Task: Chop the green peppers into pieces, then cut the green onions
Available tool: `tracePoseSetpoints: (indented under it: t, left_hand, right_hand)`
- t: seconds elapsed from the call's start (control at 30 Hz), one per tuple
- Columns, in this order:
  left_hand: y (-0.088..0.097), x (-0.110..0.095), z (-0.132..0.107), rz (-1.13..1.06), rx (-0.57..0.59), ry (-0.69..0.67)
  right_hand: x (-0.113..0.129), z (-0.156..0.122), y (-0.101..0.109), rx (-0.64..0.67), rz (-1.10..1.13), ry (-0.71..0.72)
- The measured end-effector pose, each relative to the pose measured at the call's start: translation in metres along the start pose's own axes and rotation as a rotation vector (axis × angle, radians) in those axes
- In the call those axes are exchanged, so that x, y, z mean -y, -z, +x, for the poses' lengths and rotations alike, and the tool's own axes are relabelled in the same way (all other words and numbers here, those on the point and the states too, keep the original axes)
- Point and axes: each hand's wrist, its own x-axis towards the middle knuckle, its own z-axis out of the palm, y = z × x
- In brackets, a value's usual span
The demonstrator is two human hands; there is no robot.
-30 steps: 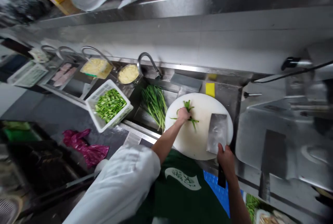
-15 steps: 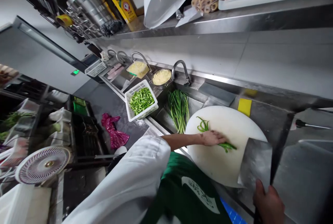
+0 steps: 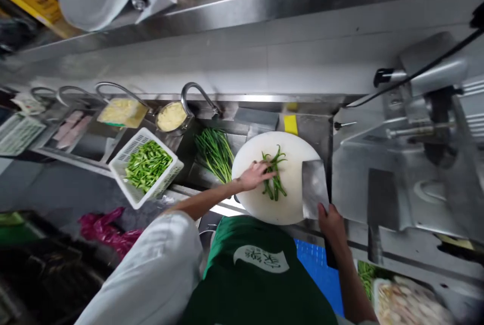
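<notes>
A small bunch of long green chili peppers (image 3: 279,184) lies loosely spread on the round white cutting board (image 3: 249,151). My left hand (image 3: 255,176) reaches over from the left, its fingers apart and touching the peppers' left side. At the board's right edge, my right hand (image 3: 333,224) is closed round the handle of a cleaver (image 3: 314,186). The cleaver's wide blade lies flat over the board's rim, apart from the peppers.
Left of the board, long green stalks (image 3: 215,151) lie in a sink. A white basket (image 3: 176,171) holds cut green pieces. Behind stand a tap (image 3: 192,85), a grey block (image 3: 255,118) and a yellow sponge (image 3: 291,124). A metal slicing machine (image 3: 416,128) is at right.
The view has swung to the right. My left hand has lifted from its flat press and drawn back left, and the peppers now lie more spread out. The cleaver stays in my right hand.
</notes>
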Motion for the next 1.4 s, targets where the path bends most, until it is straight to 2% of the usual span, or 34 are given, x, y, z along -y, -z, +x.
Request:
tracePoseSetpoints:
  t: [0.1,0.13,0.2,0.3,0.37,0.53,0.63,0.73,0.77,0.8,0.87,0.93,1.03,1.1,1.2,1.4]
  left_hand:
    - [-0.017,-0.019,-0.01,-0.185,-0.105,0.576]
    - [-0.024,-0.028,-0.006,-0.236,-0.124,0.715]
    - [-0.037,-0.046,0.011,-0.282,-0.127,0.84]
    - [-0.043,-0.062,0.041,-0.336,-0.098,0.807]
    - [-0.038,-0.062,0.053,-0.447,-0.055,0.764]
    - [-0.01,-0.042,0.047,-0.634,-0.043,0.685]
    - [0.009,-0.03,0.037,-0.685,-0.153,0.637]
    - [0.016,-0.021,0.032,-0.388,-0.385,0.645]
    - [0.014,-0.02,0.032,-0.278,-0.413,0.658]
    - [0.009,-0.02,0.032,-0.201,-0.392,0.666]
    - [-0.007,-0.026,0.034,-0.143,-0.264,0.654]
    - [-0.026,-0.039,0.036,-0.128,-0.154,0.619]
    - [-0.051,-0.067,0.038,-0.043,-0.103,0.62]
    - [-0.06,-0.081,0.039,0.004,-0.077,0.631]
    - [-0.063,-0.084,0.04,-0.057,-0.083,0.625]
    - [-0.042,-0.055,0.032,-0.22,-0.217,0.685]
  right_hand:
    - [-0.002,0.001,-0.003,-0.017,-0.004,-0.002]
    - [-0.002,0.002,-0.004,-0.025,-0.009,-0.001]
    - [-0.001,0.003,-0.005,-0.029,-0.016,-0.005]
    - [0.0,0.005,-0.004,-0.014,-0.016,-0.003]
    - [0.001,0.006,-0.005,-0.016,-0.013,0.007]
    - [-0.002,0.008,-0.008,-0.025,0.02,-0.002]
    - [-0.004,0.008,-0.01,-0.028,0.042,-0.001]
    - [-0.004,0.008,-0.01,-0.029,0.064,0.001]
    - [-0.004,0.008,-0.009,-0.028,0.067,-0.001]
    - [-0.003,0.008,-0.009,-0.028,0.068,-0.002]
    - [-0.002,0.008,-0.008,-0.029,0.068,-0.009]
    - [-0.001,0.007,-0.006,-0.03,0.072,-0.016]
    - [0.001,0.005,-0.004,-0.025,0.076,-0.014]
    - [0.001,0.005,-0.003,-0.017,0.075,-0.009]
    - [0.001,0.005,-0.003,-0.005,0.072,-0.013]
    - [0.001,0.004,-0.002,-0.015,0.073,0.0]
